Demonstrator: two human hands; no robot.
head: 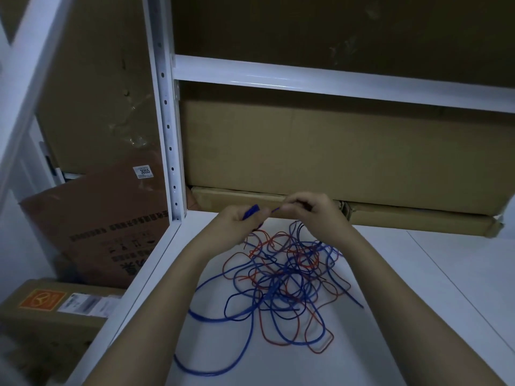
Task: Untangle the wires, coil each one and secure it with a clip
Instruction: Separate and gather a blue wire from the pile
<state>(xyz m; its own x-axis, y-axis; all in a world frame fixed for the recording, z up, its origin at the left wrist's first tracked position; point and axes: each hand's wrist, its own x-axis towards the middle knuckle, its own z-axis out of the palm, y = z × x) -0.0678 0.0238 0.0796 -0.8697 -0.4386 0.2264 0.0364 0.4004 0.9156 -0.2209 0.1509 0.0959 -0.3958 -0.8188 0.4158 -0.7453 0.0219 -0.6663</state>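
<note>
Wires lie in a loose tangle on a white shelf [418, 288] of a metal rack. Blue wire [211, 319] and red wire [317, 349] are interlaced through the middle of the heap; blue loops run out toward the near left edge, and a red loop sits at the near side of the pile. No strand on the shelf is coiled.

Both hands are raised above the far side of the tangle, close together but not touching. The left hand [237, 222] has its fingers curled round a small bundle of blue wire, part of which shows above the knuckles. The right hand [306, 207] pinches a short stretch of blue wire at its fingertips; this stretch spans the gap between the two hands. Strands hang from the hands down into the heap. Whether a clip is held in either hand cannot be told.

Behind the hands, long flat cardboard boxes [334, 151] are stacked against the back of the shelf, under a white crossbeam [306, 78]. A white upright post [168, 135] with a row of holes stands at the shelf's far left corner. Left of the rack, a brown carton [106, 218] with printed text and a label reading 3055 leans at an angle, and another box [50, 305] with an orange sticker sits lower down. Lighting is dim.
</note>
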